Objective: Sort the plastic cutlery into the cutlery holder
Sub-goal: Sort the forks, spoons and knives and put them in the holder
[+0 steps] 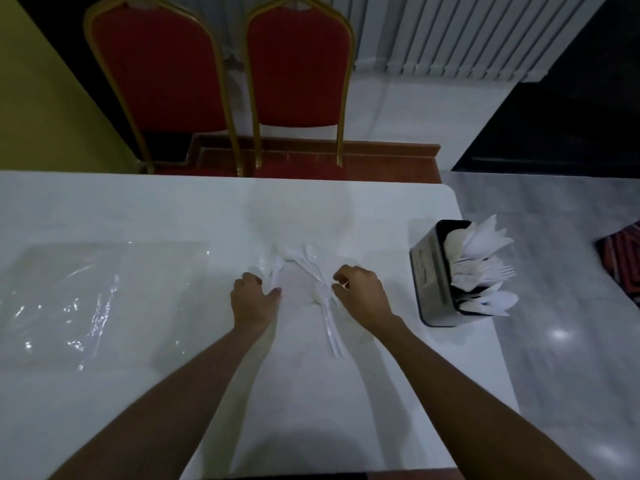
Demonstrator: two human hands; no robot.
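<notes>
Head view: on the left of the white table (pixel 173 209) a clear plastic bag (pixel 86 289) is laid flat. Near the middle, white spoons (pixel 308 265) are scattered on the table; some are gripped in the curled fingers of the left hand (pixel 252 296), and others are pinched by the right hand (pixel 360 292). Near the right edge the cutlery holder (pixel 429 271) is seen, filled with white cutlery (pixel 485 268).
</notes>
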